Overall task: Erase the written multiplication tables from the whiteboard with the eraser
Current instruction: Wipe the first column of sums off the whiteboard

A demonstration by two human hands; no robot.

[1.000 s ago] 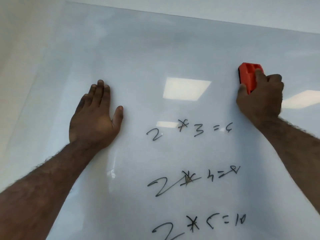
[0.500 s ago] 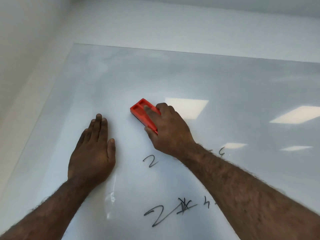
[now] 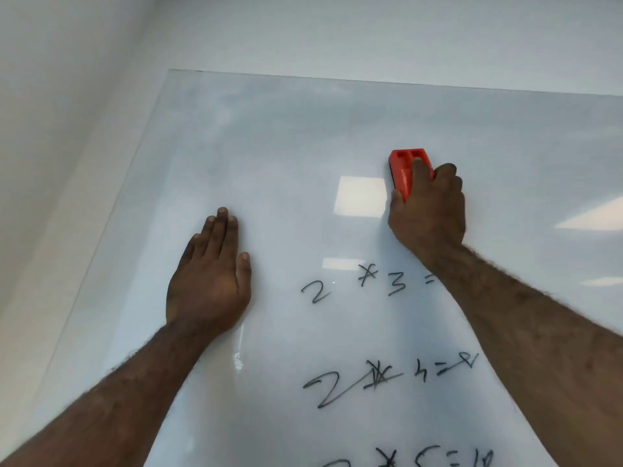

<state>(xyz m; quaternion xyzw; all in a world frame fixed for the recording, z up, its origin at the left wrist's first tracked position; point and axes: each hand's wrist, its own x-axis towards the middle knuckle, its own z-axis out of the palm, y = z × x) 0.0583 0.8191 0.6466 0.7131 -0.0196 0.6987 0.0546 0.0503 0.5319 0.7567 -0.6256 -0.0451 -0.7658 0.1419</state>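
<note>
- A glossy whiteboard point(image 3: 303, 136) fills most of the view, with its top edge and left edge visible against a pale wall point(image 3: 67, 96).
- The right hand point(image 3: 429, 210) grips a red eraser point(image 3: 406, 171), pressing it against the whiteboard well below the top edge, above the writing.
- The left hand point(image 3: 210, 274) lies open and flat on the whiteboard, fingers together, nearer the left edge.
- Black handwritten lines remain below the hands: "2 * 3 =" point(image 3: 364, 286), partly hidden by the right forearm, then "2 * 4 = 8" point(image 3: 387, 375), then "2 * 5 = 10" point(image 3: 438, 460) at the bottom.
- Ceiling light reflections point(image 3: 360, 196) shine on the whiteboard.
</note>
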